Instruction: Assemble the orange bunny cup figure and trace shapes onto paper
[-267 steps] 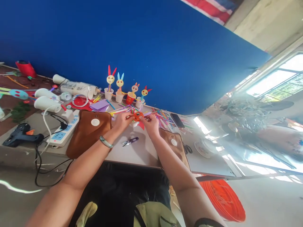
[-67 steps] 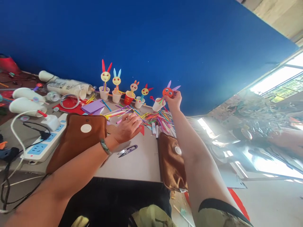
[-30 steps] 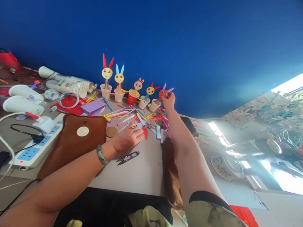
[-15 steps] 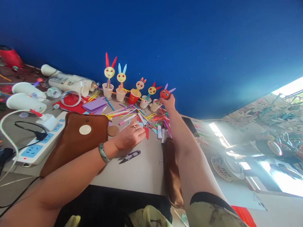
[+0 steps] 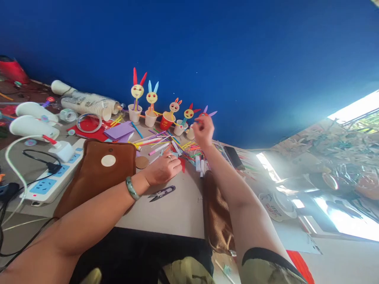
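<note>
My left hand point(image 5: 164, 169), with a ring and a jade-like bangle, rests on the table with its fingers curled; whatever they may hold is hidden. Just below it lie black thread snips point(image 5: 162, 193). Up at the end of a row of bunny figures in paper cups, my right hand point(image 5: 204, 130) is half curled, thumb and fingers a little apart. It covers most of the last bunny figure, whose purple ears point(image 5: 209, 112) show above it. Beside that one stand a red-eared bunny figure point(image 5: 188, 114) and a bunny in a red cup point(image 5: 167, 121).
A white power strip point(image 5: 53, 177) with cords lies left of a brown plush pouch point(image 5: 97, 173). Paper cups point(image 5: 85, 106) lie at the back left near purple paper point(image 5: 119, 131). Markers and coloured sticks point(image 5: 160, 140) cover the middle. A brown plush piece point(image 5: 217, 217) lies under my right arm.
My right hand has come off the last bunny's head and drawn slightly left and down towards me, now blocking it from view. My left hand stays in place.
</note>
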Demonstrator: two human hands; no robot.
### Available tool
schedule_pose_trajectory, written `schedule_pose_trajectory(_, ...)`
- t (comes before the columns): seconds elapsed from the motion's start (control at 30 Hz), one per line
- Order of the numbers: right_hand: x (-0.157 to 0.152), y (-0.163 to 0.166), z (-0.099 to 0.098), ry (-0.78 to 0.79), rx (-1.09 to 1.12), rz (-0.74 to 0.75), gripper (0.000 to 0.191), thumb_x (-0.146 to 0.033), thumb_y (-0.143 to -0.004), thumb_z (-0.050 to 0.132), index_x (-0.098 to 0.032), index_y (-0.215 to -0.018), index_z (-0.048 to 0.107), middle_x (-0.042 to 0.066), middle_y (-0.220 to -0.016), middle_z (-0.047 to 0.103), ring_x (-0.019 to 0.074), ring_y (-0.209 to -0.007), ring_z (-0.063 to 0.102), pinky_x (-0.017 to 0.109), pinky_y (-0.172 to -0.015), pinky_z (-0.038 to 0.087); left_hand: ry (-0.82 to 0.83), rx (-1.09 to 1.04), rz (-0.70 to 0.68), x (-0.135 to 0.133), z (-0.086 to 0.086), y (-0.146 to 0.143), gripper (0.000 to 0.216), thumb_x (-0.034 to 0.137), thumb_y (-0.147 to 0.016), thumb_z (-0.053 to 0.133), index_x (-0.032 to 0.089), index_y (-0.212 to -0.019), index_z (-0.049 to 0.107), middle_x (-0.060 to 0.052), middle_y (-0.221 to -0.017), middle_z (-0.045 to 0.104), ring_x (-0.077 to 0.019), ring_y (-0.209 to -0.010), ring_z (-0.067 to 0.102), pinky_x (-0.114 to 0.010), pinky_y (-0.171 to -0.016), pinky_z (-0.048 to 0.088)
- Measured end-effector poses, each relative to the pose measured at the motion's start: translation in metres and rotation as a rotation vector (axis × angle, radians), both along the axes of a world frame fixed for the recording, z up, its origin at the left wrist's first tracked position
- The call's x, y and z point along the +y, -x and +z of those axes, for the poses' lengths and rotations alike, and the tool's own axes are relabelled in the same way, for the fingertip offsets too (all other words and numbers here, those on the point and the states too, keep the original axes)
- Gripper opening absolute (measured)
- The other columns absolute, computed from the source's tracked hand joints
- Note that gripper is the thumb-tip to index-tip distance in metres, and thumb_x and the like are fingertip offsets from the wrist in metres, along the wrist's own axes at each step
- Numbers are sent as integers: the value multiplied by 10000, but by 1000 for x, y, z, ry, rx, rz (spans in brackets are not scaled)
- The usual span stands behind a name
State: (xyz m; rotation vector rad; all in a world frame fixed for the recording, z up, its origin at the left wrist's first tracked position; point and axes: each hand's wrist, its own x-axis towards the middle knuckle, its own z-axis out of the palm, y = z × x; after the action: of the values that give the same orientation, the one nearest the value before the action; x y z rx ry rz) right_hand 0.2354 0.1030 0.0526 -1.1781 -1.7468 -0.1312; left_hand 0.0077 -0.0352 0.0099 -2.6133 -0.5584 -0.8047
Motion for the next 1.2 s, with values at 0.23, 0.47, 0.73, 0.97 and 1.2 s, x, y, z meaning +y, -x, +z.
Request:
schedule_pose_trajectory(0.23,-45,81,-6,319,-395,682,354,-302,-956,514,-201,-1279,620,141,-1349,612,232,-1109,629,345,-827,562,-45,-93,36,5,-7,3,187,126,-932,479,178,-816,616,-50,-785,632,-208,-732,576,-367,-749,418)
schedule_pose_trajectory(0.47,-48,75,-13,371,-286,607,212,-284,-934,494,-165,-923,669,66,-894,690,172,-809,592,302,-761,488,150,-340,483,8,-7,5,326,205,-975,428,138,-1252,586,-197,-1374,585,-212,-791,667,-335,-625,405)
schedule_pose_trajectory(0.73,-47,61,-17,342,-148,382,239,-336,-949,472,-175,-908,643,56,-832,691,157,-690,572,285,-690,447,337,-172,499,18,-6,9,257,190,-1011,386,126,-1000,634,-130,-818,708,-270,-781,678,-368,-728,428)
schedule_pose_trajectory(0.97,-35,37,-23,227,-308,151,301,-313,-1006,391,-185,-983,662,103,-937,721,208,-844,650,303,-765,470,108,-82,114,12,-4,10,224,94,-953,423,191,-853,599,-28,-675,632,-195,-652,590,-343,-708,387)
schedule_pose_trajectory(1.2,-32,2,-26,197,-596,-50,349,-267,-1029,346,-190,-1089,681,136,-1041,720,234,-913,660,304,-758,481,-87,-265,-38,5,-3,10,255,139,-1010,385,194,-872,592,17,-598,556,-160,-552,510,-319,-627,342)
